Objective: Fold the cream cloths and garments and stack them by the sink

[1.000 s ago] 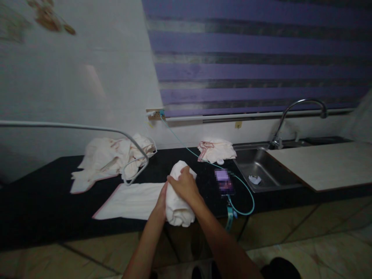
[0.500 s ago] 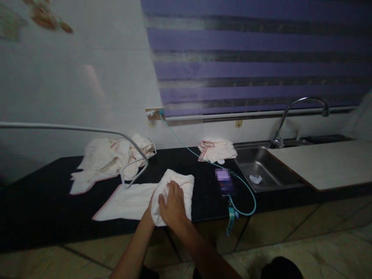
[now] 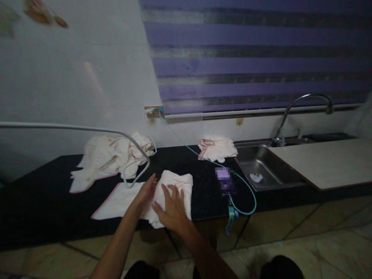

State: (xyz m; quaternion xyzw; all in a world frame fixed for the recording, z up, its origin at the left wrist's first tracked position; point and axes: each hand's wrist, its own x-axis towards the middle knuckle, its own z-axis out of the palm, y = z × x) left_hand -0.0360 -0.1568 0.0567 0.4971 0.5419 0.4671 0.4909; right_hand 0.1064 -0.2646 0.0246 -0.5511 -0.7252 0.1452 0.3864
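Observation:
A white cloth, like a towel, lies near the counter's front edge, its right part folded into a thick pad (image 3: 177,180). A flat part (image 3: 112,203) with a pinkish edge stretches out to the left. My right hand (image 3: 174,207) rests on top of the folded pad, fingers spread and palm down. Along the pad's left edge is my left hand (image 3: 147,192), over the flat part, its fingers extended and partly blurred; it grips nothing that I can see.
A heap of crumpled white cloths (image 3: 107,155) lies at the back left, behind a bent light-coloured rod (image 3: 133,145). Another cloth (image 3: 219,149) lies by the steel sink (image 3: 267,170). A phone (image 3: 224,181) with a teal cable (image 3: 252,197) sits to the right. A pale board (image 3: 328,162) covers part of the sink.
My left hand has come out from under the folded pad and moved left, fingers now extended. The pad lies flatter on the counter, and my right hand's fingers have spread on it.

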